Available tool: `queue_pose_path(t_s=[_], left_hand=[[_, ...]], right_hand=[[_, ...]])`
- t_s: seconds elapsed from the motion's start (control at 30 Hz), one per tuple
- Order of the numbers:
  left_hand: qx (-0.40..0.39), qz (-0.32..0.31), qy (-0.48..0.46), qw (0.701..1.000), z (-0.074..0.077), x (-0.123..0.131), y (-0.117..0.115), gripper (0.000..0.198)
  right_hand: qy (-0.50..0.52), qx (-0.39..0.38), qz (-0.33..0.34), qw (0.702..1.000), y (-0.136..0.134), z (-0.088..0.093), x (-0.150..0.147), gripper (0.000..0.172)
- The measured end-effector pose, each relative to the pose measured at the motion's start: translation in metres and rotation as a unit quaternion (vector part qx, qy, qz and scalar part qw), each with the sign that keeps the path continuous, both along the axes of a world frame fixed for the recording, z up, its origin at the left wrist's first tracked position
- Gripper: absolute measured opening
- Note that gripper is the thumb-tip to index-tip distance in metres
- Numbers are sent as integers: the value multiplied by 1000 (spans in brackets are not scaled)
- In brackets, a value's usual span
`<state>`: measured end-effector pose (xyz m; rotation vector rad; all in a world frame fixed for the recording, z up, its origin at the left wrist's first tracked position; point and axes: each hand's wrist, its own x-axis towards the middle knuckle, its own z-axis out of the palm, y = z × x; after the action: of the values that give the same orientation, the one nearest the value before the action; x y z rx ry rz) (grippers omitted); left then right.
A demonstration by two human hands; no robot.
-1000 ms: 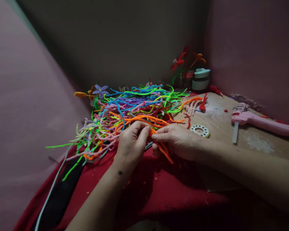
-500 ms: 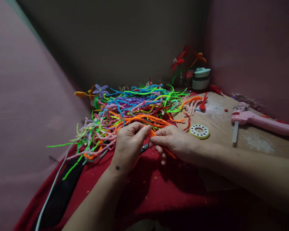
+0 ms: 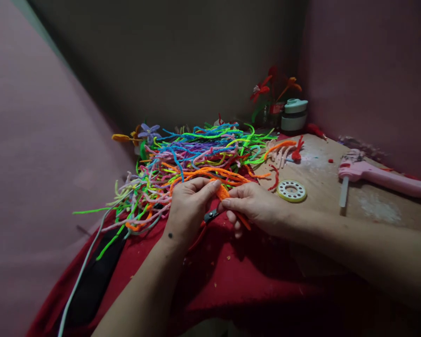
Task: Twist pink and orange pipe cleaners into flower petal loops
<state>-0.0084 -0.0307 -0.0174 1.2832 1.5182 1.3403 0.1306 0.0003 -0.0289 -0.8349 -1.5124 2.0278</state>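
Between my two hands is a folded piece of orange pipe cleaner [image 3: 223, 191]. My left hand [image 3: 190, 206] pinches its upper end between thumb and forefinger. On the other side my right hand [image 3: 252, 204] is closed round its lower part, and the tail pokes out below those fingers. Scissors [image 3: 211, 215] lie on the red cloth [image 3: 231, 276] under the hands, partly hidden by my left hand. Just beyond my hands spreads a large heap of coloured pipe cleaners [image 3: 196, 150], with several orange ones at its near side.
To the right, a brown board [image 3: 319, 187] carries a white ring-shaped spool [image 3: 291, 191] and a pink glue gun [image 3: 382, 178]. Red and orange pipe-cleaner flowers [image 3: 263, 89] stand behind, beside a pale green container [image 3: 294, 114]. A white cable [image 3: 80, 276] runs along the left.
The orange piece has turned slightly between my fingers, so more of its flat folded part shows. Both hands keep their grip in nearly the same place. The view has shifted a little.
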Motion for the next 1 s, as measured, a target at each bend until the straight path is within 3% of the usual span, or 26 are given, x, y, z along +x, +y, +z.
queue_pose_path(t_s=[0.17,0.3,0.6,0.8,0.9,1.0], left_hand=[[-11,-2,-36,999,-1,1,2,22],[-2,8,-3,1000,1,-2,3,23],[23,40,-23,999,-1,-8,8,21],[11,36,-21,999,-3,-10,11,21],[8,35,-23,999,-1,-13,11,24],[0,13,-35,999,1,-16,11,27]], right_hand=[[33,5,8,999,3,-7,-1,18],[68,-21,39,997,7,-15,-2,14],[29,-89,105,990,7,-20,0,24],[3,-117,134,984,12,-21,1,12],[7,-95,137,986,13,-18,4,9],[64,-20,128,990,13,-14,7,17]])
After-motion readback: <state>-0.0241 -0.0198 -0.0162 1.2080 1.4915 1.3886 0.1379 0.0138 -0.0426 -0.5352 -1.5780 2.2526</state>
